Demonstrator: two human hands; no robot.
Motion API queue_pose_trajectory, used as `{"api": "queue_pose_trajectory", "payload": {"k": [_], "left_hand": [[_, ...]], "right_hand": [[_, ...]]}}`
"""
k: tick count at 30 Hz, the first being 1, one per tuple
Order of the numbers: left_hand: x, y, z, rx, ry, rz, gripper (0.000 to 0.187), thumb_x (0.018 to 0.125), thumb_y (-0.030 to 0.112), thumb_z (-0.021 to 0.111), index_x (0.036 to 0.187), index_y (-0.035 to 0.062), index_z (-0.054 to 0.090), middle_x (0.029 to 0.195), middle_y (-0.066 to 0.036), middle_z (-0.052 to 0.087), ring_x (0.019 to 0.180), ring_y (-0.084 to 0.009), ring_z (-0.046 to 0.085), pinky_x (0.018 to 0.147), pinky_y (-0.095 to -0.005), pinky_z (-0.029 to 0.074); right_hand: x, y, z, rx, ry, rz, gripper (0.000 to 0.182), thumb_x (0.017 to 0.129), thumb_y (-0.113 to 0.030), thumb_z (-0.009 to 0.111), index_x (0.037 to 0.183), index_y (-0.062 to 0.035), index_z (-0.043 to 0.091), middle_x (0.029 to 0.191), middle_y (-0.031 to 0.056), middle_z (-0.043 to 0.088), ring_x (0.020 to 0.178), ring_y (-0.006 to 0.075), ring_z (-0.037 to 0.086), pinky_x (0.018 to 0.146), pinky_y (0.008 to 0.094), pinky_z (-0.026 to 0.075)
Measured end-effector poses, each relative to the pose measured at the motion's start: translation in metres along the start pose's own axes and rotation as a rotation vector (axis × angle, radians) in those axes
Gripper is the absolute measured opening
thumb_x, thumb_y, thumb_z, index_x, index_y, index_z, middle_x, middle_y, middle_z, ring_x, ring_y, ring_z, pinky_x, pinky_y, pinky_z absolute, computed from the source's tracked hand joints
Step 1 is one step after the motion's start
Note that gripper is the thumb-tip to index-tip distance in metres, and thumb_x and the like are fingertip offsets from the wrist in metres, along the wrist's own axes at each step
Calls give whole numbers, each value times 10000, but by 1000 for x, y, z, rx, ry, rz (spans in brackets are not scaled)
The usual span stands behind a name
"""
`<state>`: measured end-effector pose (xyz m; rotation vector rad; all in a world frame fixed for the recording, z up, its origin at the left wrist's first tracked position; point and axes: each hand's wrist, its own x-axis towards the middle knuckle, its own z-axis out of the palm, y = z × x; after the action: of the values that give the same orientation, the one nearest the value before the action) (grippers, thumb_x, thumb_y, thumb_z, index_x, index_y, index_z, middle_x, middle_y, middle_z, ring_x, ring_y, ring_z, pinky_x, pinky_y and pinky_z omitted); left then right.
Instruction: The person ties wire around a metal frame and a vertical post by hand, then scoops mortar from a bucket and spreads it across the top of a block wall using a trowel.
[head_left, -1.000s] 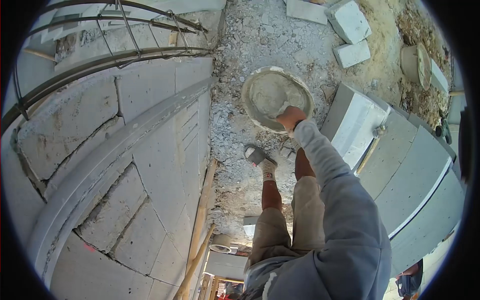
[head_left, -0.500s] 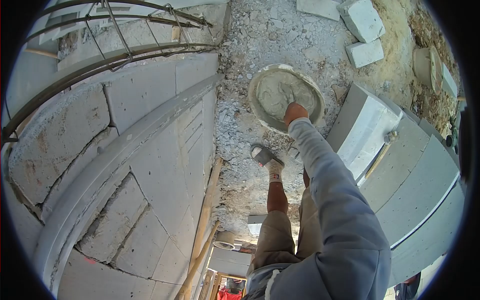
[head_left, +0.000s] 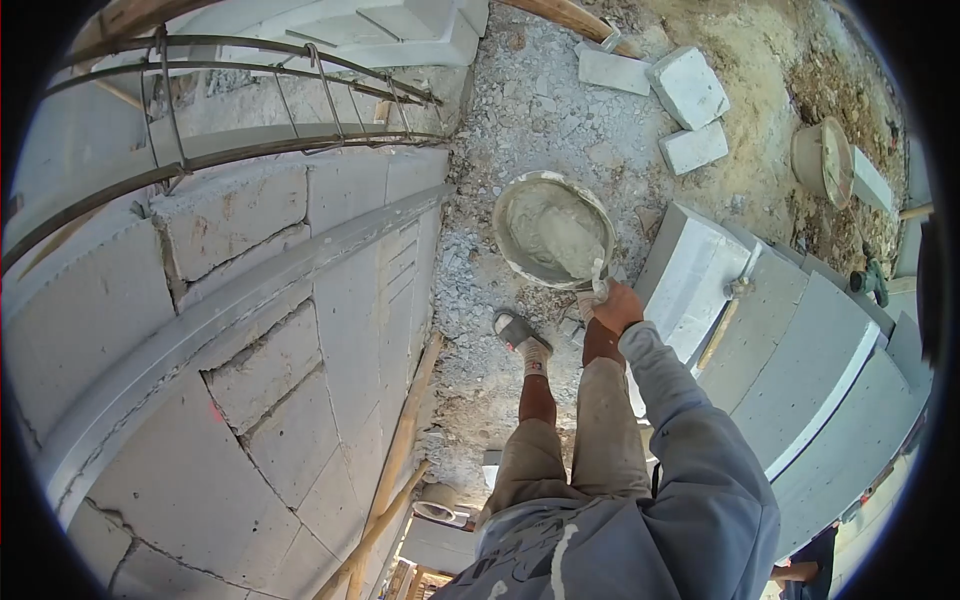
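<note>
My right hand [head_left: 618, 307] is closed round the handle of a trowel [head_left: 599, 276] at the near right rim of a round bucket [head_left: 503, 243]. Grey wet mortar [head_left: 553, 226] fills much of the bucket, with a raised heap toward its right side. The trowel's blade is hard to make out against the mortar. The bucket stands on gravelly ground just beyond my feet. My left hand is outside the view.
A block wall [head_left: 350, 330] with steel rebar [head_left: 250, 145] above it runs along the left. Large pale blocks [head_left: 790, 330] are stacked at right. Loose blocks [head_left: 688, 88] and another bucket [head_left: 822, 163] lie farther off. A co-worker's arm [head_left: 795, 572] shows at bottom right.
My right hand has drawn back from over the mortar to the bucket's near right rim, with the trowel. The view has shifted, and more of both legs shows.
</note>
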<state>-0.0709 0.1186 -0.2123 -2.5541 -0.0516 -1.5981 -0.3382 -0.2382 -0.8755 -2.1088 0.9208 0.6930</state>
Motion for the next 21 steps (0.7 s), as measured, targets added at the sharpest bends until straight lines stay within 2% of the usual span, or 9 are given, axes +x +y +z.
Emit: {"api": "queue_pose_trajectory", "payload": {"k": [4,5,6,8,9,12,14,19,21], "left_hand": [[8,7,-10,-18,-20,-109,514,875,392,537,1189,-14,536,1157,-161,569,1059,-237,544,911,-325,430],[9,8,-11,-16,-25,-141,516,875,395,537,1190,-13,536,1158,-158,569,1060,-235,544,911,-324,431],[10,7,-10,-18,-35,-178,517,875,398,536,1191,-11,537,1159,-156,569,1061,-234,544,911,-322,432],[14,9,-6,-19,-51,-231,520,874,403,535,1193,-8,537,1160,-151,570,1062,-232,543,910,-320,433],[13,9,-6,-15,-60,-244,522,874,406,534,1193,-7,538,1161,-149,570,1063,-230,543,910,-318,434],[6,18,-7,-21,-62,-243,562,847,438,558,1186,-9,540,1152,-155,570,1058,-244,540,902,-327,434],[10,20,-12,-12,-76,-203,601,820,467,583,1178,-13,543,1141,-163,570,1052,-258,538,894,-337,433],[11,31,-13,-118,-121,-237,573,806,435,621,1107,-47,553,1047,-153,594,918,-222,559,800,-311,448],[9,24,-11,-263,-156,-279,552,802,426,633,1076,-48,561,975,-142,611,835,-202,571,730,-306,461]], "right_hand": [[-46,-1,-53,147,46,-209,492,656,-253,641,1090,-32,573,859,204,640,849,381,605,756,438,479],[-55,-5,-77,178,-94,-175,502,656,-245,633,1113,-44,581,883,196,643,854,373,605,760,429,480],[-55,0,-83,175,-77,-190,502,656,-245,633,1113,-44,581,883,196,643,854,373,605,760,429,480],[-48,16,-85,132,-58,-274,486,648,-235,628,1095,-47,590,895,201,641,862,365,606,771,426,479],[-35,17,-82,92,-62,-229,476,652,-242,660,1071,-27,592,960,212,629,933,351,589,812,416,471],[-4,-6,-90,-107,-93,-182,455,665,-258,648,1059,-36,603,941,211,633,910,351,597,805,418,474],[8,-9,-78,-91,-107,-218,454,655,-271,660,1044,-44,607,918,208,635,892,357,601,796,425,476],[-23,-42,-110,-62,-122,-292,430,655,-291,674,1006,-50,617,898,200,636,883,358,602,786,442,474],[-50,-42,-121,-28,16,-378,398,655,-281,679,975,-51,619,880,189,637,873,358,600,774,448,472]]}}
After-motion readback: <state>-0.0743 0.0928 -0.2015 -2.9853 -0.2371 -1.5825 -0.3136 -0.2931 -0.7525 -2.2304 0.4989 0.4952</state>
